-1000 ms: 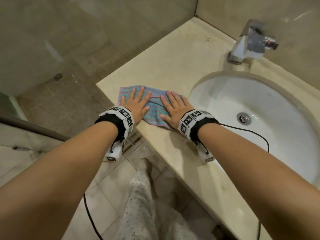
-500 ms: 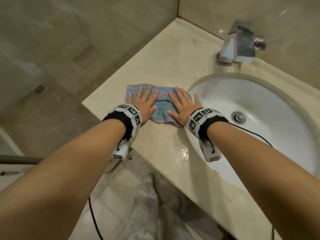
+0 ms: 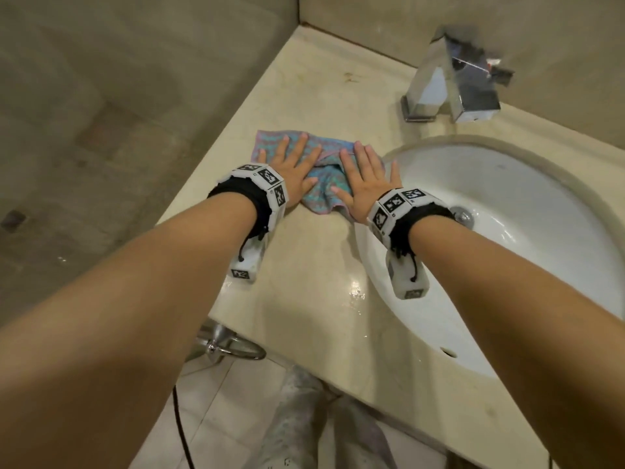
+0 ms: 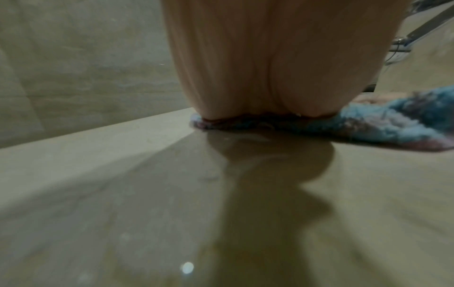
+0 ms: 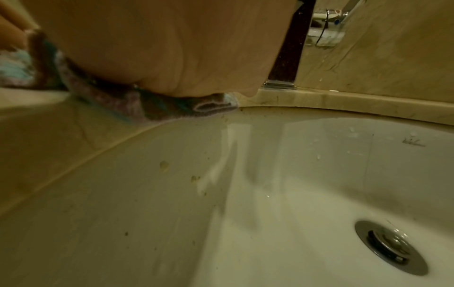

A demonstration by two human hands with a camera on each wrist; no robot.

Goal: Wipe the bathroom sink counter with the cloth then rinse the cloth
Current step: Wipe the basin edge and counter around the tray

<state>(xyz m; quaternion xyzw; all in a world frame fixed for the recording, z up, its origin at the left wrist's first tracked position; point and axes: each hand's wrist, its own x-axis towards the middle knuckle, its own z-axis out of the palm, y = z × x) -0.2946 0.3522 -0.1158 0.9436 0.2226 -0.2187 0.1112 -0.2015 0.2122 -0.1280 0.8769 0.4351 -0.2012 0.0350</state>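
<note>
A blue and pink knitted cloth (image 3: 323, 184) lies flat on the beige counter (image 3: 304, 292), just left of the white basin (image 3: 507, 211). My left hand (image 3: 292, 165) presses flat on the cloth's left part, fingers straight and spread. Beside it, my right hand (image 3: 367, 179) lies flat on the right part, at the basin's rim. In the left wrist view the palm heel (image 4: 270, 77) bears down on the cloth (image 4: 383, 124). In the right wrist view the cloth (image 5: 117, 103) is bunched under my palm at the basin (image 5: 294, 174) edge.
A square chrome tap (image 3: 453, 79) stands behind the basin, whose drain (image 5: 390, 246) sits at its bottom. Wet patches shine on the counter near its front edge. Tiled walls close the back and left. A chrome fitting (image 3: 230, 346) shows below the counter, and a black cable (image 3: 181, 431) hangs there.
Both hands have slid the cloth away from me along the counter, toward the back wall and closer to the tap. A wet streak shows behind them.
</note>
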